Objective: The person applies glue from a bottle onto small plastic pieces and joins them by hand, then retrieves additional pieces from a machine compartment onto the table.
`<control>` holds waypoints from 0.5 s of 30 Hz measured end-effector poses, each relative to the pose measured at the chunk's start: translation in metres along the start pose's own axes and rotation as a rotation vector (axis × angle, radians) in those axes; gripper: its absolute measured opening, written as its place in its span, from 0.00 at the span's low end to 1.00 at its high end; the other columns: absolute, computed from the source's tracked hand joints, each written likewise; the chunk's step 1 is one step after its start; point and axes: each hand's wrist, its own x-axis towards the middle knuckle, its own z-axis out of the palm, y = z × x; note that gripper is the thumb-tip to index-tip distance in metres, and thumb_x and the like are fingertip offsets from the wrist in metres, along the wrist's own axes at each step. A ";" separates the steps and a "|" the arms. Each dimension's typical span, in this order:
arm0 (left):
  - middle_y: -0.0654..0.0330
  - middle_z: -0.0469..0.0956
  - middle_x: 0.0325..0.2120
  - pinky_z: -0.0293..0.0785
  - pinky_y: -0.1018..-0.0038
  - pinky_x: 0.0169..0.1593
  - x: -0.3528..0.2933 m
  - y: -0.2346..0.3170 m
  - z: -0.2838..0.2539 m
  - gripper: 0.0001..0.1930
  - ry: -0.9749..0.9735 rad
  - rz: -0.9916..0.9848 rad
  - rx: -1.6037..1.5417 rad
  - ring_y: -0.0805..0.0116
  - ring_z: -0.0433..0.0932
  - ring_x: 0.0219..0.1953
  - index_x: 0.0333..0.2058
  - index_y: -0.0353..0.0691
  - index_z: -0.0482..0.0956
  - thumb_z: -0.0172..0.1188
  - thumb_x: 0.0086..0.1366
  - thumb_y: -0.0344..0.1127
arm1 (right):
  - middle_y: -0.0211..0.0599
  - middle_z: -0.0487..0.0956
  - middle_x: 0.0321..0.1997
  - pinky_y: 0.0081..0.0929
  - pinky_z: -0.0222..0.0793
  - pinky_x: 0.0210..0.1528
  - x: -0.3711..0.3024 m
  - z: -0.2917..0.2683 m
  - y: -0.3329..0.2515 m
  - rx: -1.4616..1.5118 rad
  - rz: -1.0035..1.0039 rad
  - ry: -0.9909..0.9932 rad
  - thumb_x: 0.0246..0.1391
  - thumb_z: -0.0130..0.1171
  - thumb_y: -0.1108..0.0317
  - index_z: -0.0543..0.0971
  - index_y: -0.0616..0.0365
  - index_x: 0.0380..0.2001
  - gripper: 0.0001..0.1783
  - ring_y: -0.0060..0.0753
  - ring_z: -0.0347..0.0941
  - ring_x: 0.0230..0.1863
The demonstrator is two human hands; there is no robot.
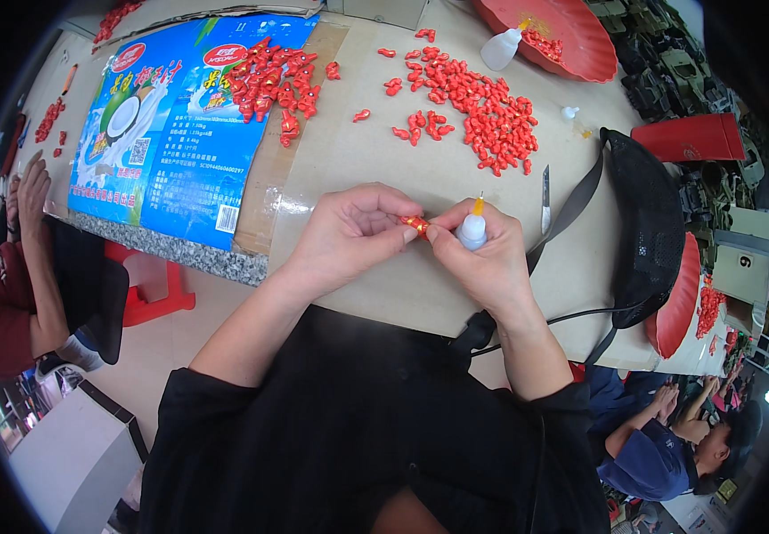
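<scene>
Over the table's near edge my left hand (344, 233) pinches a small red figure with gold markings (415, 224) between thumb and fingertips. The thumb and forefinger of my right hand (496, 265) meet the figure's other end. Tucked in that same hand is a small white squeeze bottle (472, 231) with a yellow collar and a thin needle tip pointing up and away. Beyond my hands lies a loose heap of small red pieces (478, 102). Larger red figures (273, 82) are piled on a flattened blue carton (166, 133) to the left.
A craft knife (545, 198) lies right of my hands, near a black mesh bag (647, 231) with a strap. Behind are a red scalloped tray (571, 53) and another white bottle (501, 49). People work at left and right; a red stool (157, 289) stands at left.
</scene>
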 end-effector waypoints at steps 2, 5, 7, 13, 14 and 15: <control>0.61 0.74 0.29 0.69 0.85 0.37 0.000 -0.001 0.000 0.08 0.001 0.000 0.007 0.78 0.73 0.33 0.34 0.31 0.71 0.53 0.52 0.22 | 0.22 0.69 0.17 0.11 0.55 0.21 0.000 -0.001 0.000 -0.001 0.004 -0.003 0.41 0.55 0.74 0.72 0.62 0.20 0.03 0.08 0.59 0.20; 0.61 0.74 0.30 0.68 0.85 0.37 0.000 -0.003 0.001 0.08 0.019 0.024 -0.003 0.78 0.73 0.33 0.33 0.31 0.71 0.53 0.52 0.21 | 0.22 0.69 0.17 0.11 0.55 0.21 0.000 0.000 0.001 -0.006 0.006 0.001 0.41 0.55 0.74 0.72 0.62 0.20 0.03 0.08 0.59 0.20; 0.61 0.74 0.30 0.68 0.85 0.37 0.001 -0.003 0.001 0.08 0.024 0.022 -0.003 0.79 0.73 0.33 0.33 0.31 0.71 0.52 0.52 0.21 | 0.22 0.69 0.17 0.11 0.55 0.20 0.000 0.000 0.002 -0.008 0.005 0.004 0.41 0.55 0.74 0.72 0.62 0.20 0.03 0.08 0.59 0.20; 0.61 0.72 0.31 0.69 0.84 0.38 0.000 -0.002 0.000 0.08 0.014 0.024 0.004 0.78 0.72 0.34 0.33 0.31 0.72 0.53 0.52 0.20 | 0.22 0.69 0.17 0.11 0.55 0.21 0.001 -0.001 0.002 -0.012 0.005 0.004 0.41 0.56 0.74 0.72 0.62 0.20 0.03 0.08 0.60 0.20; 0.61 0.71 0.33 0.69 0.83 0.39 0.000 -0.002 0.000 0.09 0.012 0.011 0.010 0.77 0.72 0.35 0.33 0.31 0.72 0.54 0.51 0.19 | 0.22 0.69 0.17 0.11 0.56 0.21 0.001 -0.001 0.003 -0.007 0.002 0.002 0.41 0.56 0.74 0.72 0.61 0.20 0.03 0.08 0.60 0.20; 0.61 0.71 0.33 0.69 0.83 0.39 0.000 -0.002 0.000 0.09 0.013 0.012 0.010 0.77 0.72 0.35 0.33 0.31 0.72 0.54 0.51 0.19 | 0.22 0.69 0.17 0.11 0.56 0.21 0.001 -0.001 0.003 -0.002 0.000 0.001 0.41 0.56 0.74 0.72 0.61 0.20 0.03 0.08 0.60 0.20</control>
